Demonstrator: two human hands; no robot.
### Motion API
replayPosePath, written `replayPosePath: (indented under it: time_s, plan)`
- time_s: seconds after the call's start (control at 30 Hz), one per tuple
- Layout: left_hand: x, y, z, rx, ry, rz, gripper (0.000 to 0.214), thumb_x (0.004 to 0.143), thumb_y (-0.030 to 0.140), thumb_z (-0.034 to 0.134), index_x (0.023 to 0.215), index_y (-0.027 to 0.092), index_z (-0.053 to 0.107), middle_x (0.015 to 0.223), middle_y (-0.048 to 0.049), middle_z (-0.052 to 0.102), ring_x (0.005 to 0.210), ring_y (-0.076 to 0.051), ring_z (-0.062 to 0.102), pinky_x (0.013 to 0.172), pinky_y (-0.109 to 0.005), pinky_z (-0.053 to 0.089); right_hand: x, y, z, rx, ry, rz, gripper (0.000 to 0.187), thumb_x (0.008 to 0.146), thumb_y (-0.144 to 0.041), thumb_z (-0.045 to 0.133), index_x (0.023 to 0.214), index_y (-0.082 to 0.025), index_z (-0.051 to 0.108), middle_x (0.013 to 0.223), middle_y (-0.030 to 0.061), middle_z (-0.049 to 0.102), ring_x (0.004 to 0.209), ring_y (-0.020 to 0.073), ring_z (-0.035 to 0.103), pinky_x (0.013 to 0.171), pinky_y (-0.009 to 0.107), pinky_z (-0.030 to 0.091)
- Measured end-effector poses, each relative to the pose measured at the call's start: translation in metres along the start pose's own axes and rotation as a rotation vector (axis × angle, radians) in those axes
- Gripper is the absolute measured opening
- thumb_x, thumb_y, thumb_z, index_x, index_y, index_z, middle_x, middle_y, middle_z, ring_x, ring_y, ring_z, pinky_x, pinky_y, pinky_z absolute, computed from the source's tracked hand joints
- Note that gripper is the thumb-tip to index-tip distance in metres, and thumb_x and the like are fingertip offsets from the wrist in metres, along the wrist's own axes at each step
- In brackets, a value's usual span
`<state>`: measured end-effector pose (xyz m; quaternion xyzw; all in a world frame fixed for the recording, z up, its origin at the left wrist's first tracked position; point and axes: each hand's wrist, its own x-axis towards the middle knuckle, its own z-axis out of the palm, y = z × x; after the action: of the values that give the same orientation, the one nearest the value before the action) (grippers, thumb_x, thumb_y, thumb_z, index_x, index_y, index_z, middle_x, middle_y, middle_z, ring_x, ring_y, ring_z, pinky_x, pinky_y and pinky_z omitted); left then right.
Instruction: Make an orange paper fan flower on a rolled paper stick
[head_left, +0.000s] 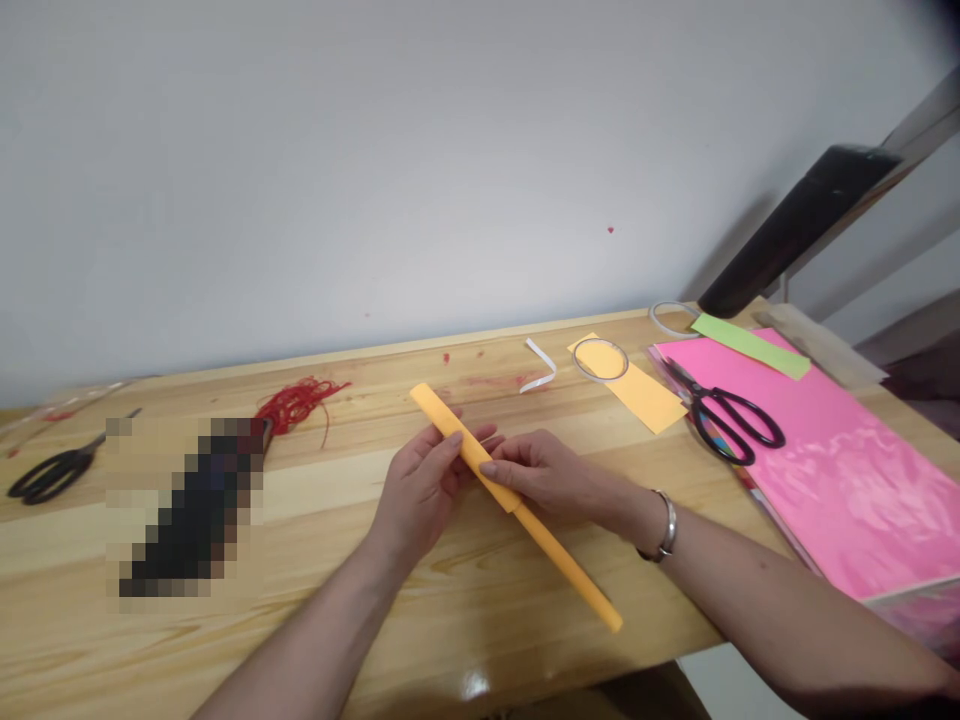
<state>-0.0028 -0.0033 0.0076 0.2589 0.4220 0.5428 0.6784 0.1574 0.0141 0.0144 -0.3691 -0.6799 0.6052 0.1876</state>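
A long, thin tube of rolled orange paper (566, 565) slants over the wooden table, its lower end toward the front edge. Around its upper part lies a wider orange paper layer (486, 465). My left hand (427, 475) grips this wider part near its upper end, thumb on top. Lower down, my right hand (536, 468) pinches the same part, with its thumb pressed on the paper and the fingers beneath. Some fingertips of both hands are hidden behind the roll. A bracelet sits on my right wrist.
Black-handled scissors (739, 420) rest on a pack of pink paper (847, 470) at right, near a green strip (750, 345). Toward the wall lie an orange paper piece (646, 398), a tape ring (601, 378) and a white strip (551, 376). Red strands (300, 405) and other scissors (52, 475) lie left.
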Motion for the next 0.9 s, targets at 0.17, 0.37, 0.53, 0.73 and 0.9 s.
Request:
replayPosePath:
  time_s: [0.17,0.37,0.53,0.73,0.9]
  plan:
    - [0.0,-0.003,0.0,-0.016,-0.002,-0.003,0.033,0.077,0.014,0.056,0.11,0.012,0.052,0.087,-0.0142,0.072,0.089,-0.027,0.067,0.085,-0.047,0.048,0.0,0.002,0.001,0.013,0.014,-0.003,0.039,0.087,-0.041,0.045,0.058,-0.015,0.043,0.056,-0.0047,0.038,0.05,0.0058,0.03,0.046,0.021,0.022]
    - [-0.001,-0.003,-0.002,-0.007,-0.064,-0.02,0.035,0.077,0.016,0.059,0.111,0.013,0.053,0.096,-0.0142,0.07,0.09,-0.026,0.066,0.082,-0.042,0.049,0.0,0.002,0.0,0.045,0.013,0.005,0.039,0.087,-0.042,0.044,0.061,-0.014,0.048,0.057,-0.0035,0.043,0.051,0.0062,0.033,0.046,0.021,0.023]
    - [-0.001,-0.006,-0.004,0.019,-0.115,-0.037,0.021,0.078,0.018,0.061,0.098,0.012,0.058,0.089,-0.012,0.071,0.085,-0.019,0.066,0.078,-0.03,0.049,0.001,0.004,-0.001,0.085,0.014,0.041,0.039,0.084,-0.045,0.048,0.06,-0.014,0.048,0.057,-0.0036,0.041,0.052,0.0065,0.033,0.046,0.021,0.024]
    - [0.002,-0.008,-0.006,0.02,-0.129,-0.027,0.014,0.076,0.019,0.064,0.088,0.013,0.06,0.082,-0.009,0.071,0.075,-0.017,0.066,0.066,-0.026,0.05,0.003,0.006,0.0,0.186,-0.003,0.081,0.028,0.077,-0.036,0.059,0.064,-0.012,0.055,0.065,-0.0018,0.05,0.058,0.0077,0.04,0.054,0.021,0.032]
    - [0.003,-0.008,-0.01,0.069,-0.131,-0.046,0.014,0.076,0.022,0.064,0.087,0.013,0.062,0.084,-0.0075,0.071,0.072,-0.016,0.065,0.065,-0.026,0.049,0.002,0.006,-0.003,0.117,-0.041,0.085,0.022,0.074,-0.033,0.061,0.071,-0.012,0.06,0.064,-0.0021,0.049,0.06,0.0081,0.041,0.054,0.02,0.033]
